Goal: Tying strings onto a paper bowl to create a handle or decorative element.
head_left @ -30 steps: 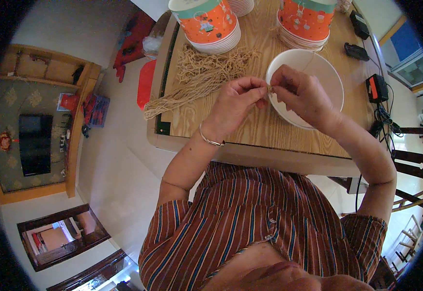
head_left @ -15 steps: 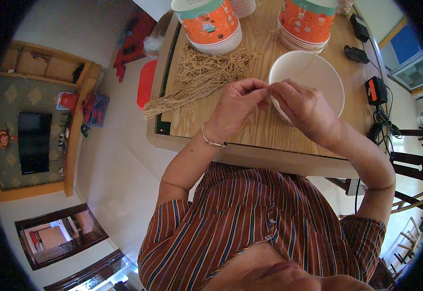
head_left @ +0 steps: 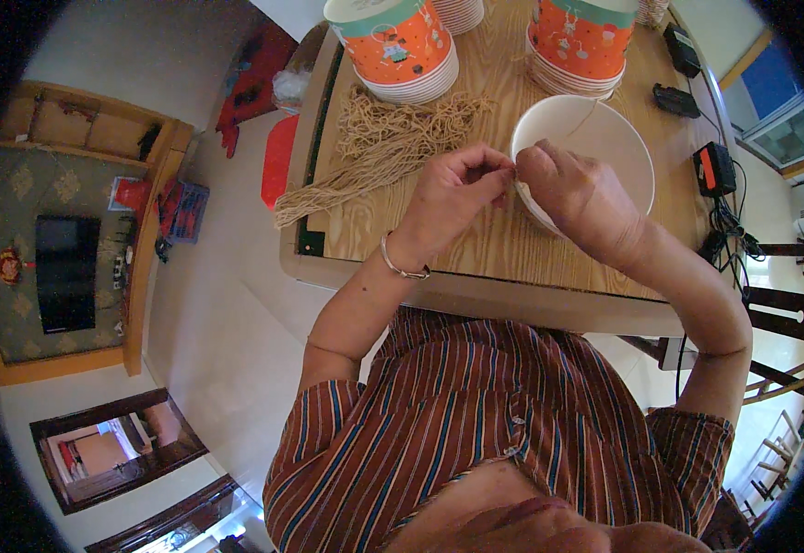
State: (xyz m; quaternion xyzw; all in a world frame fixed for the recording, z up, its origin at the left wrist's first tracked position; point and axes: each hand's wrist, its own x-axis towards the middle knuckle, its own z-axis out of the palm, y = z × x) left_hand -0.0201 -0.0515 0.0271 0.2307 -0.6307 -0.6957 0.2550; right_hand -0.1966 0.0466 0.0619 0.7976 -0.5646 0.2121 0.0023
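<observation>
A white paper bucket (head_left: 627,161) stands near the table's front edge, its open mouth facing up. At its left rim my left hand (head_left: 462,189) is closed in a pinch; whatever lies between its fingertips is too small to make out. My right hand (head_left: 581,189) is closed too, bent over the same rim, its fingertips almost meeting the left ones. From behind it a thin tan string (head_left: 589,118) runs up across the bucket's mouth. Beyond my left hand lies a loose bundle of tan strings (head_left: 383,147), spread over the tabletop.
Stacked orange and green paper buckets (head_left: 397,51) stand at the back left, with another stack (head_left: 577,46) at the back right. Black adapters (head_left: 676,101), an orange-black box (head_left: 713,170) and tangled cables (head_left: 726,230) line the right edge. A red stool (head_left: 278,161) is left of the wooden table (head_left: 485,244).
My right hand has turned slightly over the rim, its fingers curling further. The string's loose part inside the bucket's mouth has shifted. My left hand stays nearly in place.
</observation>
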